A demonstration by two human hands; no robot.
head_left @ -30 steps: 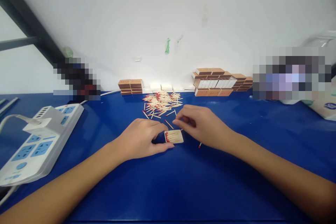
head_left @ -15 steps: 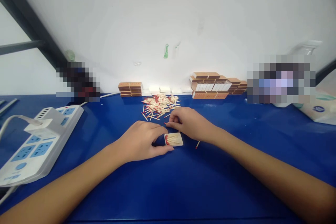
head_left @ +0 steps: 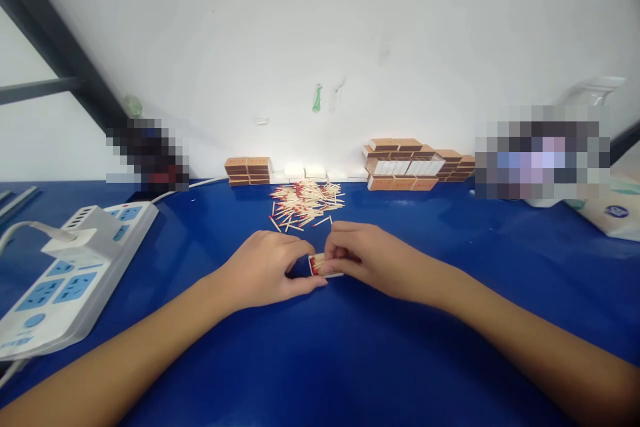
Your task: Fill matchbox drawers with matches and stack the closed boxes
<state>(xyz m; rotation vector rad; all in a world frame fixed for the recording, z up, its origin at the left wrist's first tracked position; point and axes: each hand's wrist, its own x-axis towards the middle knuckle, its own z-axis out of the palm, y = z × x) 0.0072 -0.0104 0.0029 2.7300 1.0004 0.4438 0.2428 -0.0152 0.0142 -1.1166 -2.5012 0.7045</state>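
Note:
My left hand (head_left: 265, 270) lies on the blue table, thumb and fingers curved around the left end of a small white matchbox tray (head_left: 311, 266). Several red-headed matches lie in the tray. My right hand (head_left: 373, 257) is over the tray's right part, its thumb and fingertips pinched together at the matches; the match in that pinch is largely hidden. Behind both hands lies a loose pile of matches (head_left: 305, 203). One stray match (head_left: 323, 221) rests between the pile and my right hand.
Matchboxes (head_left: 249, 170) stand stacked by the wall at left, with a larger stack of matchboxes (head_left: 403, 183) at right. White trays (head_left: 315, 172) line the wall between them. A power strip (head_left: 90, 280) with a plugged-in adapter sits on the left. A packet (head_left: 613, 213) lies far right.
My right hand has moved toward me from the edge of the pile to the tray, bringing a match along. My left hand has stayed around the tray.

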